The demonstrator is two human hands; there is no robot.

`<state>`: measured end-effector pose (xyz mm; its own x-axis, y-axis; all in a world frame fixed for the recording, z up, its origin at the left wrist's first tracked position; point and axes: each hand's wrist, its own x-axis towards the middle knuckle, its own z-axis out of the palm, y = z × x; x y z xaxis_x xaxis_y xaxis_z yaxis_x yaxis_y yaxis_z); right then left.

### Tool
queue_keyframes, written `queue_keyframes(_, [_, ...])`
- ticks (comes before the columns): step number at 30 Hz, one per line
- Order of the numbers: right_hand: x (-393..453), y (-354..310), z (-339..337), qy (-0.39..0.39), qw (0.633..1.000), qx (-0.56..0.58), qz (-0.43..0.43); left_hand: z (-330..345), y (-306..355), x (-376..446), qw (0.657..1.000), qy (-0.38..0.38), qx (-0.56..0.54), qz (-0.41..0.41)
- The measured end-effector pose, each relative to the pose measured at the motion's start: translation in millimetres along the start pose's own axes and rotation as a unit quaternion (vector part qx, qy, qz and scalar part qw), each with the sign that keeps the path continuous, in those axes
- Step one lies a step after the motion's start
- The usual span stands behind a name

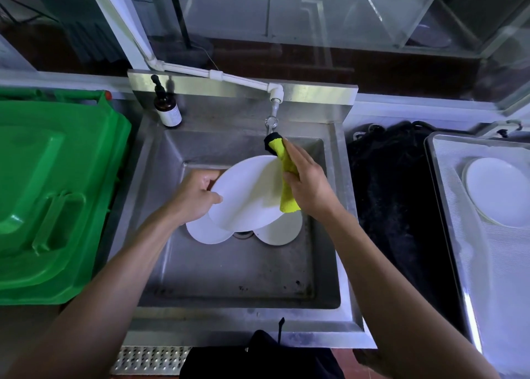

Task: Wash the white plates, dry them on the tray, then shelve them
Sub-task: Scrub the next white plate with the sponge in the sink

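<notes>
Stainless steel is filling the middle of the view as a deep sink, with a green bin lid lying at its left and a brown pump bottle standing on the sink's back ledge. Over the basin the left hand is gripping the left edge of a white plate, thumb on the upper face and fingers curled behind, holding it tilted. Two more plates are lying flat on the sink floor under it — one lower left, one lower right — on either side of the drain. The right hand is closing round a yellow cloth and pressing it against the held plate's right rim, just below the tap. Further right a dark mat is lying, then a metal tray carrying white plates in a stack.
</notes>
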<state>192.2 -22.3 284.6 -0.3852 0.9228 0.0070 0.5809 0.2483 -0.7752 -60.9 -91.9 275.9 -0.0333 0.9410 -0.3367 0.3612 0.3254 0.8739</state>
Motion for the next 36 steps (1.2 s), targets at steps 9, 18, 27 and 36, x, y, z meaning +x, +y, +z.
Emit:
queue_keyframes(9, [-0.2,0.4,-5.2,-0.001,0.999,-0.022,-0.042,-14.7,13.4,14.1,0.990,-0.010,0.137,0.037])
queue_keyframes(18, [-0.7,0.4,3.7,0.107,0.985,-0.101,-0.091,6.9,10.9,13.2,0.994,0.013,0.108,0.029])
queue_keyframes(27, [-11.4,9.8,2.4,0.185,0.964,-0.150,-0.122,54.3,-5.9,-18.6,0.964,0.157,-0.208,-0.047])
queue_keyframes(36, [-22.4,10.5,2.8,0.245,0.947,-0.139,-0.152,67.1,4.0,-26.5,0.824,0.002,-0.487,-0.290])
